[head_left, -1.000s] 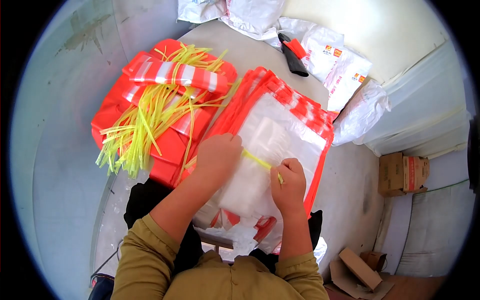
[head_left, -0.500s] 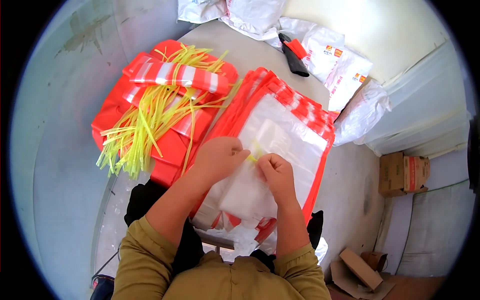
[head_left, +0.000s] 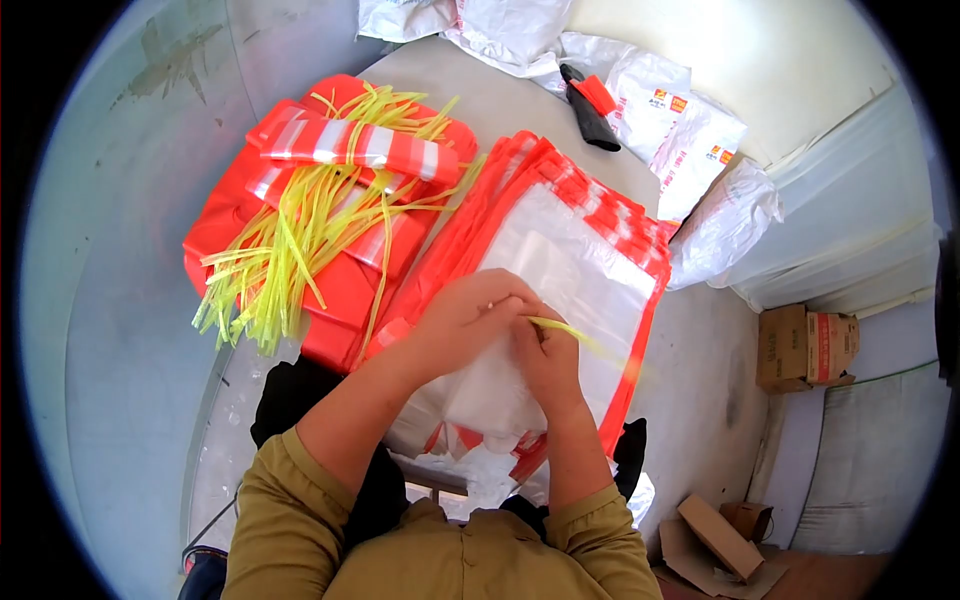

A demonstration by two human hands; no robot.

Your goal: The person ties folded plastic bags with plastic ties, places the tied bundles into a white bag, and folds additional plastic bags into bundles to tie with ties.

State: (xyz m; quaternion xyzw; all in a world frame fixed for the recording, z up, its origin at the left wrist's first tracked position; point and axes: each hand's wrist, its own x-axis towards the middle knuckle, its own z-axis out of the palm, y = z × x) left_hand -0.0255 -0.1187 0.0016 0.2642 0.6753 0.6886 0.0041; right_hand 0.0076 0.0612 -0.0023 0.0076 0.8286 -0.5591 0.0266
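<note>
Right hand: the right hand (head_left: pixel 549 352) seems to pinch a thin yellow plastic strip (head_left: pixel 563 327), one end trailing free.
Left hand: the left hand (head_left: pixel 468 312) curls against it – its grip I cannot tell.
Clear bundle: the folded, clear plastic bundle (head_left: pixel 488 398) lies beneath both, atop red-edged clear plastic sheets (head_left: pixel 612 243).
Strip work: probably twisting or knotting – the next move calls for tension near the bundle.
Beyond: loose yellow strips (head_left: pixel 290 240) over red plastic bundles (head_left: pixel 225 225), on the grey tabletop (head_left: pixel 440 72).

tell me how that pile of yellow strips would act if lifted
The yellow strips would likely flop, as their ends droop over the red plastic. They look thin, so probably light; lying loose and crossed, they may tangle.
</note>
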